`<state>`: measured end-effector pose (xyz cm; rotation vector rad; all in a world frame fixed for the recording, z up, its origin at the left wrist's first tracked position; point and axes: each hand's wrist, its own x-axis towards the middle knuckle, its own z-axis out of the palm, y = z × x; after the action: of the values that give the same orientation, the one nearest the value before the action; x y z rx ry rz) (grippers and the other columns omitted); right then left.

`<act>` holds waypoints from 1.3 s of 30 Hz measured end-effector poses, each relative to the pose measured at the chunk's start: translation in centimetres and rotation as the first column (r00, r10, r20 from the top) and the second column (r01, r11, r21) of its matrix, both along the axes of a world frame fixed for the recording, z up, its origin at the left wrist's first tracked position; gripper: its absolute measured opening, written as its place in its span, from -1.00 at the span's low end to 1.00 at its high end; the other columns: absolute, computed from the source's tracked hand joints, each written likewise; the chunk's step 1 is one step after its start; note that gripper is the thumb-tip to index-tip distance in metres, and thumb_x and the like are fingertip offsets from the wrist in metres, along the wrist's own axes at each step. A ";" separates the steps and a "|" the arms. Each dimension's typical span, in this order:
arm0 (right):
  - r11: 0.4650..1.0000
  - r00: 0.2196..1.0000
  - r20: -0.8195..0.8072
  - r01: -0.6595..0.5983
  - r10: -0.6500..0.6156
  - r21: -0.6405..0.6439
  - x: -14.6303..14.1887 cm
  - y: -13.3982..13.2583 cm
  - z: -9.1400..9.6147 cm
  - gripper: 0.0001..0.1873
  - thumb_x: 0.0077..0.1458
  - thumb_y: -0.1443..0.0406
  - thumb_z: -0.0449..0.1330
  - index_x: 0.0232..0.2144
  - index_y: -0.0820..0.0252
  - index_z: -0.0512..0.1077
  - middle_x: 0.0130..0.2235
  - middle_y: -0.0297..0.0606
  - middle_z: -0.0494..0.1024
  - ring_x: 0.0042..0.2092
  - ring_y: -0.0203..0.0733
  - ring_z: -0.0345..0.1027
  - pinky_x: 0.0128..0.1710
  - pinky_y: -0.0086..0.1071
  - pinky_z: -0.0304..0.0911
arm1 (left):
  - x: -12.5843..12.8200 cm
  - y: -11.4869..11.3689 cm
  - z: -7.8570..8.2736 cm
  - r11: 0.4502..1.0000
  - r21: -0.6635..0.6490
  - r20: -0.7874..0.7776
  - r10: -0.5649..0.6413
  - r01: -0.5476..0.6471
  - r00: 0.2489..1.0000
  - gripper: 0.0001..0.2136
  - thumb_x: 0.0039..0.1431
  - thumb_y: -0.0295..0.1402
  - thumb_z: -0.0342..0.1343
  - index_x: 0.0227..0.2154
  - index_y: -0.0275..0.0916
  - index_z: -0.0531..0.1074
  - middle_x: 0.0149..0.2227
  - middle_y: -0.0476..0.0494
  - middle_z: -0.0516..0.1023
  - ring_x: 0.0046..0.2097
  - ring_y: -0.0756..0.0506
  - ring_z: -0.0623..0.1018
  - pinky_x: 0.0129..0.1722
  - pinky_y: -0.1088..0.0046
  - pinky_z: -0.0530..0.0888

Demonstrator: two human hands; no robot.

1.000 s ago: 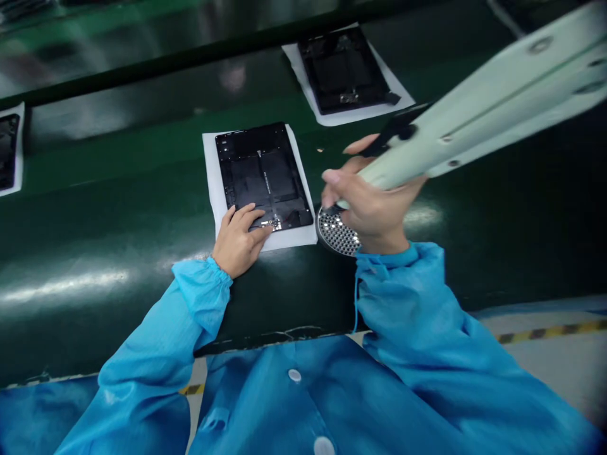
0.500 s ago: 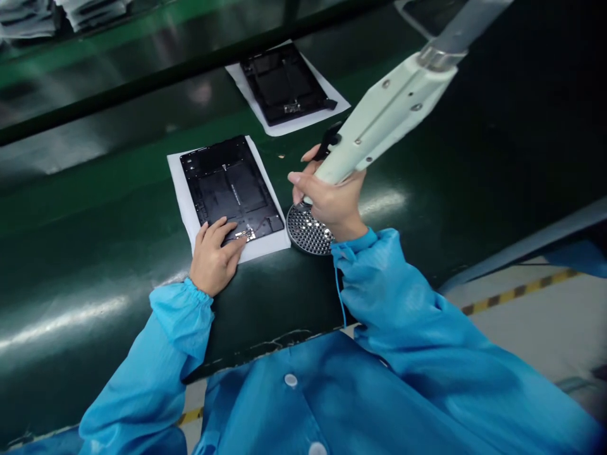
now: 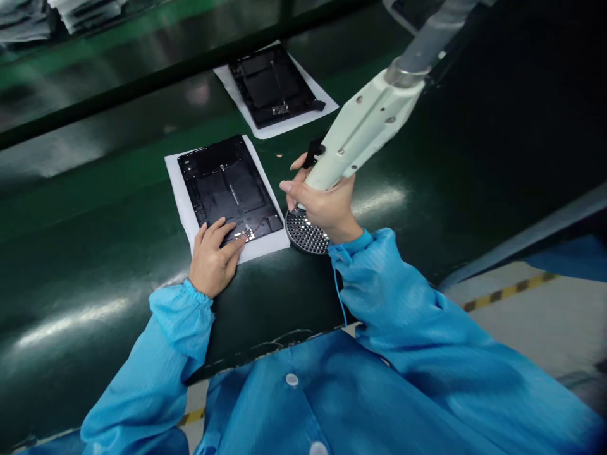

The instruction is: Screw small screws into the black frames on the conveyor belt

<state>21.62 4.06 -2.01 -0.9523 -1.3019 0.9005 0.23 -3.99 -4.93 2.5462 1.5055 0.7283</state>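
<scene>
On a dark green conveyor belt (image 3: 95, 265), a worker in a blue cleanroom smock steadies one black tablet back housing (image 3: 229, 188) while holding a pale, suspended electric screwdriver (image 3: 358, 129) over a round perforated screw tray (image 3: 306, 232). The left hand (image 3: 213, 256) lies flat and open, fingers spread on the near edge of the housing, close to a small metallic part at its lower rim. The housing rests on a white sheet (image 3: 183, 196) just left of the tray. The right hand (image 3: 322, 205) is closed around the lower end of the screwdriver body, its tip pointing down at the tray; whether the tip touches the tray cannot be told, as the hand covers it. A second black housing (image 3: 272, 85) lies on its own white sheet (image 3: 246, 107) farther up the belt, well apart from the first. Two housings, two sheets, one tray and one screwdriver are in view. Stacked pale sheets (image 3: 71, 12) sit at the top left, beyond the belt's far edge. A yellow-and-black floor stripe (image 3: 512, 291) runs at right.
</scene>
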 end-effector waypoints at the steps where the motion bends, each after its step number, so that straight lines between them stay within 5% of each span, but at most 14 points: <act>1: 1.000 1.000 -0.001 -0.005 0.005 -0.006 0.0 -0.1 0.1 -0.67 -0.14 0.21 0.40 -0.37 0.09 0.33 -0.69 -0.54 0.33 -0.68 -0.33 0.22 -0.61 -0.37 0.31 | 0.0 0.0 0.0 1.000 -0.008 0.000 0.002 -0.002 1.000 -0.80 0.26 -0.35 0.05 -0.18 -0.13 0.57 0.04 -0.21 0.49 0.20 -0.24 0.37 0.19 -0.04 0.24; 11: 0.999 1.000 0.012 0.003 -0.003 0.037 -0.1 0.1 -0.2 -0.68 -0.13 0.22 0.41 -0.37 0.09 0.34 -0.69 -0.54 0.32 -0.70 -0.33 0.21 -0.64 -0.36 0.29 | 0.0 0.1 -0.3 1.000 0.017 0.028 0.011 -0.011 1.000 -0.75 0.27 -0.31 0.04 -0.07 -0.25 0.49 0.03 -0.25 0.51 0.18 -0.21 0.40 0.23 0.03 0.23; 18: 0.979 0.993 -0.117 0.019 0.005 0.203 -0.7 -0.8 2.0 -0.68 -0.06 0.16 0.39 -0.32 0.05 0.34 -0.66 -0.55 0.29 -0.69 -0.35 0.17 -0.70 -0.39 0.18 | 0.5 0.0 -0.2 0.989 0.010 0.019 0.148 -0.148 0.989 -0.71 0.23 -0.22 0.11 -0.04 -0.21 0.46 0.11 -0.25 0.46 0.23 -0.28 0.34 0.23 -0.11 0.13; 29: 0.984 0.984 -0.018 -0.177 0.177 0.007 -6.7 -1.9 1.5 -0.64 -0.04 0.06 0.34 -0.35 0.09 0.29 -0.67 -0.53 0.31 -0.65 -0.34 0.24 -0.51 -0.31 0.40 | 0.9 0.0 0.0 0.970 -0.139 -0.007 0.202 -0.201 0.979 -0.55 0.10 -0.05 0.20 -0.03 -0.21 0.48 0.15 -0.27 0.41 0.25 -0.32 0.29 0.22 -0.10 0.16; 39: 0.960 0.964 -0.014 -0.266 0.266 -0.088 -7.6 -2.7 0.3 -0.69 -0.08 0.22 0.35 -0.35 0.11 0.29 -0.61 -0.47 0.36 -0.55 -0.28 0.32 -0.37 -0.24 0.46 | 1.1 0.1 0.3 0.968 -0.184 0.003 0.174 -0.171 0.985 -0.56 0.13 -0.06 0.17 0.02 -0.14 0.44 0.16 -0.22 0.40 0.27 -0.31 0.26 0.24 -0.12 0.11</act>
<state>14.02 1.31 -1.72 -0.8556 -1.4196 1.1747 1.35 -3.88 -4.68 2.2913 1.7179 0.5991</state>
